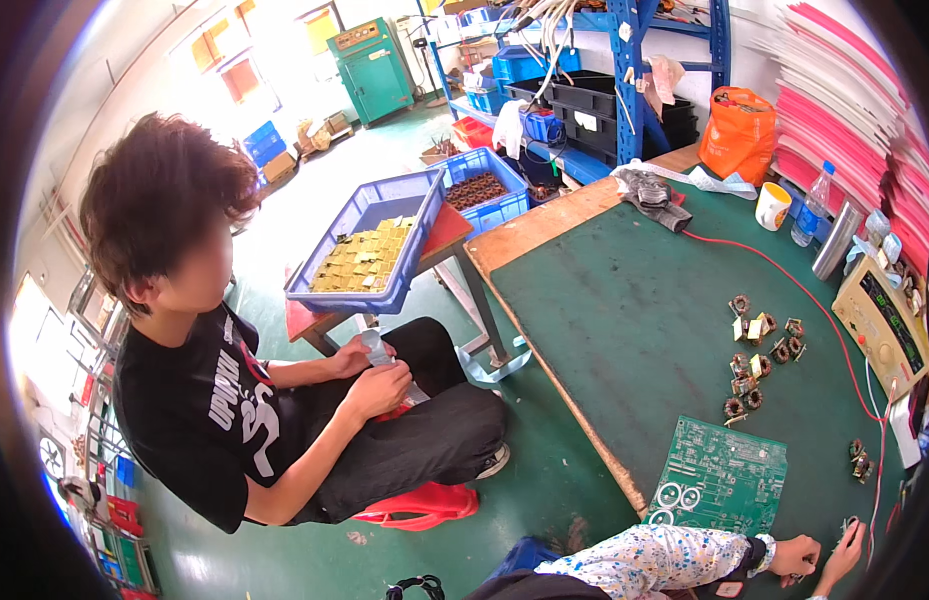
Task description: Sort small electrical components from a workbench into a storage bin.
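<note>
At the lower right, my left hand [795, 558] comes out of a white sleeve with coloured speckles. Its fingers are curled closed, and what they hold is too small to name. Close beside it, my right hand [842, 560] is pinched closed, with a small greyish thing at its fingertips that I cannot make out. A green circuit board [727, 475] lies flat on the table, up and left of my hands, with white rings printed near its lower left corner. Several small copper-wound coils [753, 368] lie beyond the board, and a few more coils [861, 461] sit above my right hand.
The green-topped table [605, 300] bears a power supply [883, 325] with a red lead, a water bottle [812, 205], a mug [773, 206] and grey gloves [653, 196]. To the left, a seated person [275, 400] handles a pale blue strip. A blue tray [385, 302] holds yellow parts.
</note>
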`<state>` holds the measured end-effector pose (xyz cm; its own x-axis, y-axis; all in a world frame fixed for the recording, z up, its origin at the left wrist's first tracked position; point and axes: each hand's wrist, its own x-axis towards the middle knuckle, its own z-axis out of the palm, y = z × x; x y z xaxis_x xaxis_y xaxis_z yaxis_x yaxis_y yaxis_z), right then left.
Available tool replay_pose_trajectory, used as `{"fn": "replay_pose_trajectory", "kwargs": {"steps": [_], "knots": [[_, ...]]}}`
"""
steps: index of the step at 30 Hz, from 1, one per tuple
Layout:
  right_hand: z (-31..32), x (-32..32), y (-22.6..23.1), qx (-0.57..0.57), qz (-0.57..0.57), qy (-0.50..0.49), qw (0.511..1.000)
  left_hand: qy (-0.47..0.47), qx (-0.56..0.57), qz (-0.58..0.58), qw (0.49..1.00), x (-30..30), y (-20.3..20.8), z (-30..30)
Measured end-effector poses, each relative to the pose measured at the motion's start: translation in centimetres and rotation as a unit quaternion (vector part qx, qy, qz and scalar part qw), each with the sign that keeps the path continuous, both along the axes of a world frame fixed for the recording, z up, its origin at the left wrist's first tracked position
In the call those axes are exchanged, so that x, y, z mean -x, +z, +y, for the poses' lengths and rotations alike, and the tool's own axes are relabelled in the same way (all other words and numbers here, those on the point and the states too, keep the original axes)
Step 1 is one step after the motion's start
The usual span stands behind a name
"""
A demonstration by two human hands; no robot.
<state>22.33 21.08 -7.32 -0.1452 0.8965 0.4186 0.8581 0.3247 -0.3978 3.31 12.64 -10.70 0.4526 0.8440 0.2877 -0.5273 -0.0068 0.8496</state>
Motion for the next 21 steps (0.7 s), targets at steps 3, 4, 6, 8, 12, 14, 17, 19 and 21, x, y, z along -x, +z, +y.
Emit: {"fn": "replay_pose_trajectory", "kwargs": {"steps": [3, 4, 6, 8, 12, 14, 17, 19, 21], "knots": [[0.0, 0.8, 0.3, 0.025, 0.006, 0.011, 1.000, 0.012, -0.001, 0.010, 1.000, 0.4, 0.2, -0.1], [-0.3, 0.6, 0.5, 0.028, 0.008, 0.005, 1.000, 0.005, -0.003, 0.008, 1.000, 0.3, 0.3, -0.2], [-0.6, 0.5, 0.4, 0.000, 0.004, 0.001, 1.000, 0.008, -0.011, 0.024, 1.000, 0.1, 0.5, -0.3], [-0.4, 0.1, 0.4, -0.028, 0.000, 0.001, 1.000, 0.009, -0.007, 0.018, 1.000, -0.2, 0.6, -0.3], [0.0, 0.3, 0.3, 0.005, -0.006, 0.004, 1.000, 0.019, 0.005, 0.022, 1.000, 0.0, 0.6, -0.3], [-0.2, 1.2, 0.7, 0.006, -0.015, 0.010, 1.000, 0.024, -0.008, 0.024, 0.999, 0.3, 0.5, -0.5], [-0.2, 0.9, 0.9, -0.006, -0.034, 0.026, 0.999, 0.037, -0.040, 0.026, 0.998, -0.1, 0.4, -0.4], [-3.1, 4.5, 3.3, -0.077, -0.140, -0.019, 0.987, 0.014, -0.044, 0.062, 0.997, -0.7, 0.0, 0.2], [-2.9, 3.4, 3.3, -0.084, -0.146, -0.009, 0.986, 0.019, -0.050, 0.061, 0.997, -1.0, 0.4, 0.1]]}}
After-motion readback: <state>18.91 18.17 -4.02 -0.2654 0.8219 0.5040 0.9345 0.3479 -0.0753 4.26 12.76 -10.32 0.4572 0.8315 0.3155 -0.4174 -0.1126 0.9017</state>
